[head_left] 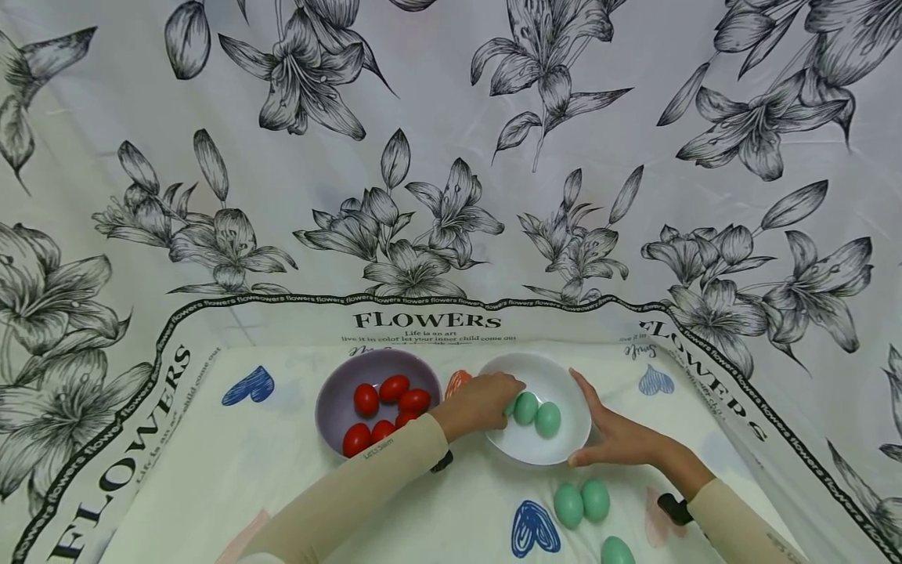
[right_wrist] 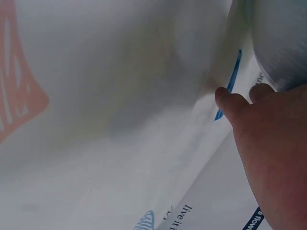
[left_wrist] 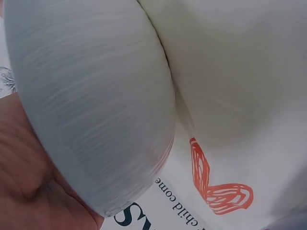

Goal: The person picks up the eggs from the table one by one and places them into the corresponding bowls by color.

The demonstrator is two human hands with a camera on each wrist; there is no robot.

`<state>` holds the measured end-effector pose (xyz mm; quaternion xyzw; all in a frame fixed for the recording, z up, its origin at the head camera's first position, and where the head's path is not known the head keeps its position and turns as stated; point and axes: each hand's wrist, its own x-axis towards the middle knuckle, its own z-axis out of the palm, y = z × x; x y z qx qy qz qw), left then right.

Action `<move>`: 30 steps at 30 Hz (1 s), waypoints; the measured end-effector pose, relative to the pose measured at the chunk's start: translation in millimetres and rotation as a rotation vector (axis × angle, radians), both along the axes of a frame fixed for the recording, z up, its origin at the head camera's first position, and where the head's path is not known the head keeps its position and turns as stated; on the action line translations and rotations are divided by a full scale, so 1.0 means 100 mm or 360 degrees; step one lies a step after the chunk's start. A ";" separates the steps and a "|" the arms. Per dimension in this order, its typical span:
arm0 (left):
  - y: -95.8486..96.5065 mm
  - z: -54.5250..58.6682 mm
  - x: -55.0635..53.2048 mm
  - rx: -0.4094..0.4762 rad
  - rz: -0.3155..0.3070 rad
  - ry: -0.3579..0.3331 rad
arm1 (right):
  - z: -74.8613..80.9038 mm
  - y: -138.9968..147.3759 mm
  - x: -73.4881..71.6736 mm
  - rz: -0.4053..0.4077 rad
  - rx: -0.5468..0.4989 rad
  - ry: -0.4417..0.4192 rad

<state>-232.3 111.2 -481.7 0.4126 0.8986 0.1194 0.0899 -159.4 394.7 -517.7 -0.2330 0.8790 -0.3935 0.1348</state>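
Inside the round white bowl [head_left: 517,450], head view, the left hand [head_left: 482,401] pinches a mint-green egg [head_left: 510,407], partly hidden between fingers and thumb; two more mint-green eggs [head_left: 548,420] lie just right of this grip, long axes roughly front to back. Farther from the pinched egg, the right hand [head_left: 623,436] spreads wide against the bowl's right side. Left wrist view: the bowl's outer wall shows, no egg; that grip's closure cannot be told. Right wrist view: extended fingers beside the bowl, no egg visible.
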 end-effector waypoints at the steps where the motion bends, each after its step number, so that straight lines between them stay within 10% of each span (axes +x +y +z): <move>1: 0.01 0.01 0.00 -0.0001 -0.0004 -0.0002 | 0.00 0.01 0.00 -0.0002 0.0007 0.0004; 25: 0.09 -0.02 -0.06 -0.0113 -0.0061 0.0041 | -0.02 0.00 -0.02 0.0043 -0.0042 0.0052; 30: 0.07 0.01 -0.03 0.0043 -0.0053 0.0036 | -0.01 0.01 -0.01 0.0065 -0.0031 0.0064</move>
